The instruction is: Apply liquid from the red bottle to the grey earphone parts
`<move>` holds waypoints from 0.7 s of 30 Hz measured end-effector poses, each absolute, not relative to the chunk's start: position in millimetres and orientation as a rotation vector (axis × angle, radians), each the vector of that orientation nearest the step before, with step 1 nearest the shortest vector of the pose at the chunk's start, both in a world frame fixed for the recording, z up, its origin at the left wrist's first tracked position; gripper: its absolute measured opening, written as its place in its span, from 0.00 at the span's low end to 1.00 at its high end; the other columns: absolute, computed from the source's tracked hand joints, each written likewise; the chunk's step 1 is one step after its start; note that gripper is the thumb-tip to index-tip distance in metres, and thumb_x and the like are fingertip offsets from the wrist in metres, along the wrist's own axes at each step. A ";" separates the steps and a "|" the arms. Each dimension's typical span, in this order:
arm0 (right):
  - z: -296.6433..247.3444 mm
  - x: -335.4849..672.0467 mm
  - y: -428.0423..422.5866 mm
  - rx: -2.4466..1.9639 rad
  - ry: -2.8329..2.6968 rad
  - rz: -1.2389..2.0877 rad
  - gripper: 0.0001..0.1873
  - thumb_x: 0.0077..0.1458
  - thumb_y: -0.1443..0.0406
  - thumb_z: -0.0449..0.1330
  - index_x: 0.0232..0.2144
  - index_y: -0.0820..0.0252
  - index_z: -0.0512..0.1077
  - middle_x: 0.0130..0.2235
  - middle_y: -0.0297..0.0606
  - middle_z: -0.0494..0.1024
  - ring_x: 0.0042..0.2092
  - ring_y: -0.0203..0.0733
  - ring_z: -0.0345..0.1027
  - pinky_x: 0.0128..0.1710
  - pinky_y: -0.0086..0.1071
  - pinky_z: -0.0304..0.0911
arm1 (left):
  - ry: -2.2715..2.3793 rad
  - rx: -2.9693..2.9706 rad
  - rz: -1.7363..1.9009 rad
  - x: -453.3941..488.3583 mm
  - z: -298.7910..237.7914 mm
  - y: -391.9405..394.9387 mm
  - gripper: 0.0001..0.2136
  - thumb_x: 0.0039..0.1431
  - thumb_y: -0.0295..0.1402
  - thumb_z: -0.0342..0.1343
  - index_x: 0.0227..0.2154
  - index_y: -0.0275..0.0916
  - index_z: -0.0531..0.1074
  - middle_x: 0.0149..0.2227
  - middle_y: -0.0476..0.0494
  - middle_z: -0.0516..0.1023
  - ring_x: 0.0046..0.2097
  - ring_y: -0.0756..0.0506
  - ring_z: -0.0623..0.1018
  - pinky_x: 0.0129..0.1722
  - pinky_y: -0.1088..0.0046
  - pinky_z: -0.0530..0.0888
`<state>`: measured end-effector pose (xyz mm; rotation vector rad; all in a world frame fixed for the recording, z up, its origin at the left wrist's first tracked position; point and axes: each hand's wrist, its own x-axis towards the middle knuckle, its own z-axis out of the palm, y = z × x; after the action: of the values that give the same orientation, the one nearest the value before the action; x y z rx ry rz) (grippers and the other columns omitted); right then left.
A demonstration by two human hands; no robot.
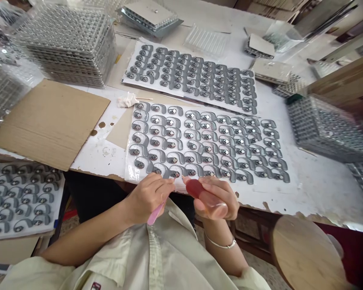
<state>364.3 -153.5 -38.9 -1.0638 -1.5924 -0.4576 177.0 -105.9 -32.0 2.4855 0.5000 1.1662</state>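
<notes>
My left hand (149, 195) is closed around a slim pink tool (154, 215), its flat rounded end sticking out below the fist; the working tip is hidden. In my right hand (222, 195) is a translucent reddish bottle (206, 197), tilted with its base toward me and its narrow end toward the near edge of a white sheet (184, 173). Both hands meet close to a grey curved piece with a shiny round metal part (175, 174) in the front row. Several rows of such pieces cover this sheet.
A second sheet of grey pieces (196, 74) lies behind, another (18, 201) lower left. Around them are cardboard (51, 121), stacked plastic trays (69, 44), more trays (326, 129) at right, and a white wad with a stick (128, 99). A round wooden stool (308, 249) stands lower right.
</notes>
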 end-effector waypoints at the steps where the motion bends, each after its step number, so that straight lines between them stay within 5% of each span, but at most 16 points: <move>1: -38.2 363.8 -154.8 -1.079 -1.598 -0.450 0.18 0.57 0.54 0.59 0.40 0.64 0.69 0.28 0.36 0.72 0.28 0.39 0.70 0.23 0.34 0.70 | 0.497 2.489 1.167 177.0 -32.2 -105.9 0.13 0.55 0.15 0.47 0.41 0.34 0.67 0.37 0.36 0.80 0.37 0.44 0.79 0.33 0.66 0.77; 21: -33.8 361.1 -164.0 -1.117 -1.648 -0.479 0.16 0.58 0.55 0.58 0.38 0.65 0.69 0.27 0.37 0.72 0.28 0.39 0.70 0.23 0.33 0.70 | 0.500 2.460 1.187 177.2 -31.6 -104.3 0.11 0.56 0.15 0.48 0.40 0.33 0.67 0.34 0.39 0.79 0.32 0.46 0.77 0.31 0.68 0.76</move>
<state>361.1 -164.0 -33.8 -1.1169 -1.6484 -0.4786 177.2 -104.3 -31.6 2.4600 0.4999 1.1871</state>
